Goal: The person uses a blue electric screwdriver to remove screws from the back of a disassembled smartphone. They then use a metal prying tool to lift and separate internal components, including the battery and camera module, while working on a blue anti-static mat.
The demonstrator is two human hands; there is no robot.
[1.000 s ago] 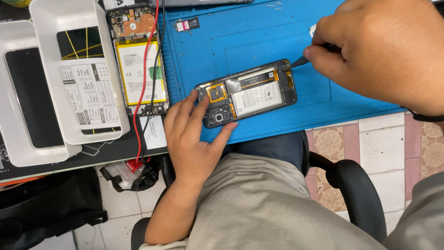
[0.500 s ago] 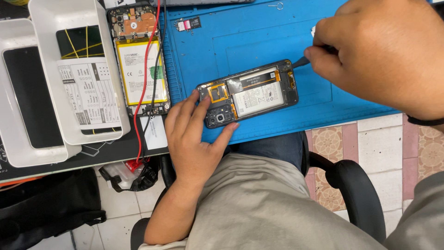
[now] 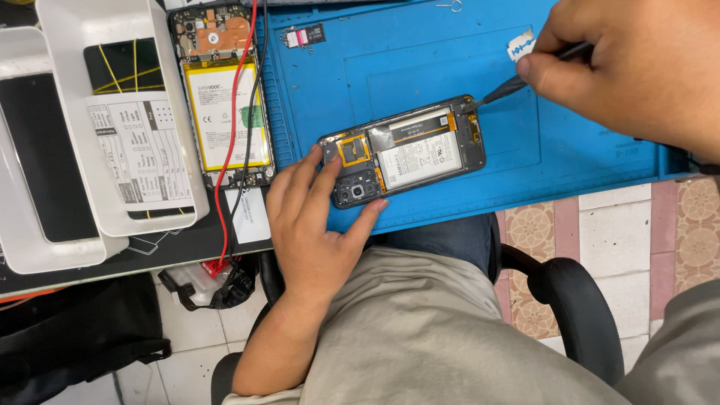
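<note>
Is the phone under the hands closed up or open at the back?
Open: the phone lies back cover off, its battery and camera module exposed.

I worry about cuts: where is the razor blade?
The razor blade lies on the blue mat, upper right in the head view, beside the right hand.

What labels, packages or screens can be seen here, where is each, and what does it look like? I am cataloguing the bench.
Battery label: white rectangle on the opened phone steadied by the left hand.
Second battery label: white with yellow border, in the opened phone at top left.
Printed sheet: white with black text, in the white tray.
Dark screen: black rectangle, far left tray.
Small white sticker: on the dark bench edge.
</note>
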